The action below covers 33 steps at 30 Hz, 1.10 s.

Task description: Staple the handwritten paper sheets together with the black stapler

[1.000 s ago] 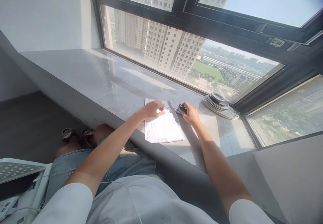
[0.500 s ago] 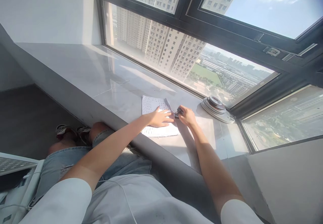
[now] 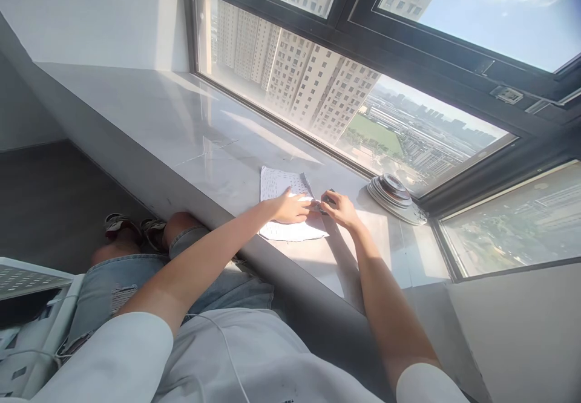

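Sheets of white paper (image 3: 294,232) with rows of dark print lie on the pale sill, their upper right edge slightly raised. My left hand (image 3: 292,207) rests flat on the paper, fingers stretched toward its right edge. Closed round a small black stapler-like tool (image 3: 330,197) at that edge is my right hand (image 3: 342,210). The fingers hide most of the tool, so its exact kind is hard to make out. The fingertips of both hands are close together at the tool's front end.
A stack of round plates or lids (image 3: 394,196) stands on the sill (image 3: 181,140) to the right, beside the dark window frame (image 3: 345,43). A white perforated rack (image 3: 36,282) is at the lower left. A thin white cable (image 3: 227,348) hangs over my shirt.
The view has shifted a little. My left fingers have moved closer to the tool, and the right hand's grip on it has changed slightly. The paper's raised edge sits lower.
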### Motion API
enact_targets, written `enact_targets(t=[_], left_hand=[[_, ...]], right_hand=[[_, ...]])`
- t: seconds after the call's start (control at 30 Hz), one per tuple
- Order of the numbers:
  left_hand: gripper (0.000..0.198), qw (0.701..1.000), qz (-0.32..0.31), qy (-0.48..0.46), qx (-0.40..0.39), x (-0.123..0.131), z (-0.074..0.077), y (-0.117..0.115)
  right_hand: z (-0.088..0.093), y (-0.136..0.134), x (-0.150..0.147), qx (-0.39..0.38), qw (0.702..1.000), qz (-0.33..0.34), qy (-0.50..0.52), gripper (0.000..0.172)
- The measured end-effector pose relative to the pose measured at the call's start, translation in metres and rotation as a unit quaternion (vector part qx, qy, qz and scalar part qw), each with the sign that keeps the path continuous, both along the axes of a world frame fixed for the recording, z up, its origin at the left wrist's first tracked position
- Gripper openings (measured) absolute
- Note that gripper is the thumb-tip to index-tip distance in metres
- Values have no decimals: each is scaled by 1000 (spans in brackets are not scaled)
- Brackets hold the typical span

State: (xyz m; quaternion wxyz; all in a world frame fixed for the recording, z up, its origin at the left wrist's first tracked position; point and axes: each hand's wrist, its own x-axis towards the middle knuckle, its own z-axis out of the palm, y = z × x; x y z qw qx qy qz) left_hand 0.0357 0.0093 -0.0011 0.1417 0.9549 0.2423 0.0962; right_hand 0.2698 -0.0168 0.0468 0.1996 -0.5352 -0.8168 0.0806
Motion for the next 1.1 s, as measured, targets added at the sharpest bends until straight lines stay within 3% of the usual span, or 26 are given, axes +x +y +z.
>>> enact_targets(t=[0.1,0.17,0.3,0.83,1.1], left_hand=[[51,1000,0,-1,1,1,0,2],[50,1000,3,-8,-5,1,2,1],[53,1000,-2,18,-9,0,8,0],[53,999,-6,34,-3,4,4,5],[45,1000,2,-5,-2,6,1,6]], right_hand=[[-4,5,-4,-26,995,-69,61,56],[-8,8,-9,-18,989,-135,56,65],[-12,9,-19,-19,982,-187,-2,61],[-12,8,-27,2,978,-193,-81,52],[-20,8,-35,72,964,-188,-172,44]])
